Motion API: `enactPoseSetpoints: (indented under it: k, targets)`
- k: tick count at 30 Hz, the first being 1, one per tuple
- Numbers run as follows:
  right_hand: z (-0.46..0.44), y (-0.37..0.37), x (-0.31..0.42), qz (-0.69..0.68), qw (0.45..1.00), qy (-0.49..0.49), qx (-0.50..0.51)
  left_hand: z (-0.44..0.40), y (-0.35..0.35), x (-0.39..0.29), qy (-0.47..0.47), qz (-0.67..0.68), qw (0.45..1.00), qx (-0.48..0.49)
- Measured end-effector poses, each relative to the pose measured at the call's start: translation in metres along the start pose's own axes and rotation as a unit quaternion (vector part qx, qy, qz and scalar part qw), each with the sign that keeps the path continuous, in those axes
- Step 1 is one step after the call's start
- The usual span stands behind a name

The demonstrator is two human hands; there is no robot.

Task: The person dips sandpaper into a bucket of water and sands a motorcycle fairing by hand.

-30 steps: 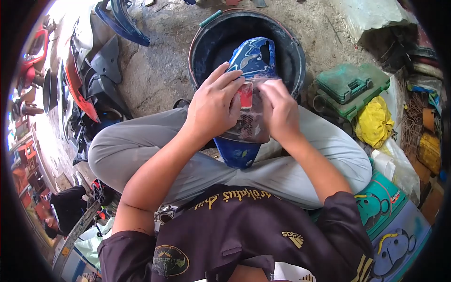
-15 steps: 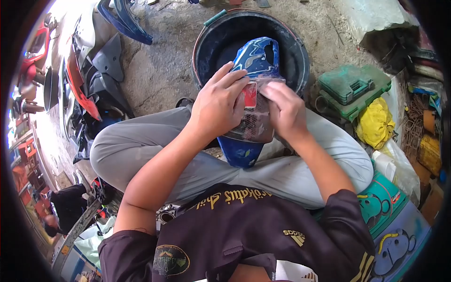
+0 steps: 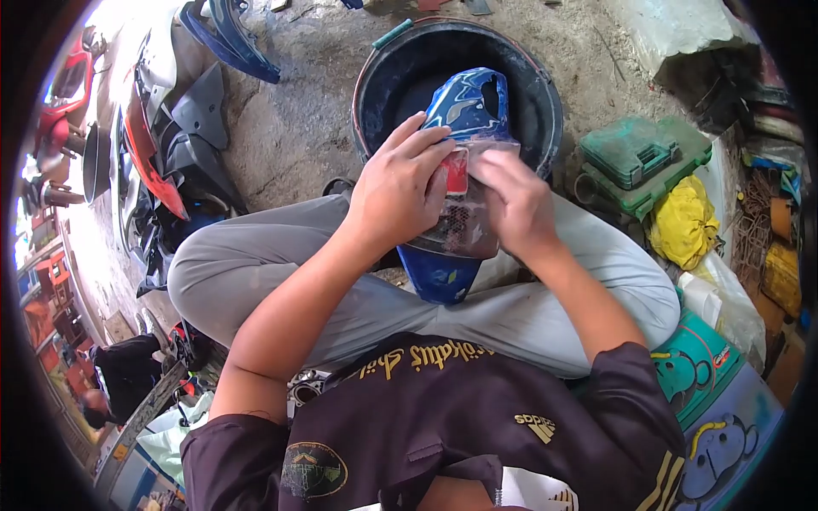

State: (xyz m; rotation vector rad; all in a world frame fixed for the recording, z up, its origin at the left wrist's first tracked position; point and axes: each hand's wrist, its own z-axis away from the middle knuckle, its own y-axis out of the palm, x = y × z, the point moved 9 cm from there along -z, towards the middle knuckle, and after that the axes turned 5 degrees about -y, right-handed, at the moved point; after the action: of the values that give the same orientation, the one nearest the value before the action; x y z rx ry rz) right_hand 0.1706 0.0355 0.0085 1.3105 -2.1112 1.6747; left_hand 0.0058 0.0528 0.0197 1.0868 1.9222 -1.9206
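Note:
A blue plastic motorcycle body panel [image 3: 464, 106] leans over the black bucket [image 3: 383, 81], its near end [image 3: 439, 274] between the crossed legs. Its middle is dull grey-brown, with a mesh-like patch and a red rectangle [image 3: 457, 175] edged in white. My left hand [image 3: 396, 175] grips the panel's left side, fingers laid over its top beside the red rectangle. On the right side, my right hand [image 3: 518, 200] presses against the dull surface with bent fingers held together, slightly blurred. Whatever may lie under those fingers is hidden.
Blue, orange and black body panels [image 3: 200, 111] lie on the concrete at left. At right stand a green tool case [image 3: 643, 157], a yellow crumpled bag [image 3: 684, 223] and a teal box [image 3: 694, 366]. Another person [image 3: 123, 379] is at the far lower left.
My right hand has shifted very slightly on the panel and stays blurred. My left hand keeps its hold, and the whole view has drifted a little.

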Motion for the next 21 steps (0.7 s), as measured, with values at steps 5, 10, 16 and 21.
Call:
enactPoseSetpoints:
  k: [5,10,16,21]
  targets:
    - [-0.003,-0.002,-0.054,0.033,0.995,0.094,-0.008,0.001,-0.001,-0.001,0.000,-0.004,1.000,0.008]
    - [0.001,-0.001,-0.028,0.003,0.998,0.059,0.018,-0.001,-0.001,0.000,0.002,0.008,1.000,0.006]
    - [0.000,-0.004,0.003,0.036,0.999,-0.015,0.006,0.001,-0.001,-0.002,0.000,0.009,1.000,0.007]
    - [0.009,0.001,-0.040,0.039,0.999,0.021,-0.007,0.000,-0.002,0.000,0.003,0.011,1.000,0.002]
